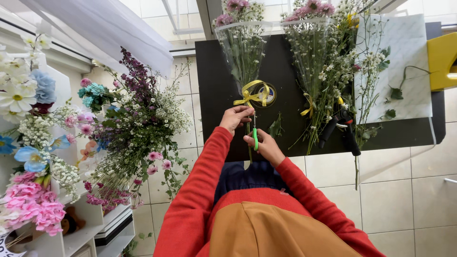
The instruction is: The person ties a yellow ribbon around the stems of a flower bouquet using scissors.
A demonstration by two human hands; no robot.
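Note:
My left hand [235, 117] grips the stems of a wrapped bouquet [243, 45] just below its yellow ribbon bow [248, 96]. The bouquet lies on a black table [214, 81], in clear wrap, with small white flowers and pink blooms at the top. My right hand [264, 144] holds small green-handled scissors [255, 134], blades pointing up at the stems beside my left hand. A spool of yellow ribbon [266, 94] sits right behind the bow.
A second wrapped bouquet [314, 57] with a yellow tie lies to the right, beside loose stems on white paper [409, 66]. Black-handled pruners [340, 131] rest near the table edge. Shelves of flowers [33, 143] and a leaning bunch [138, 128] fill the left.

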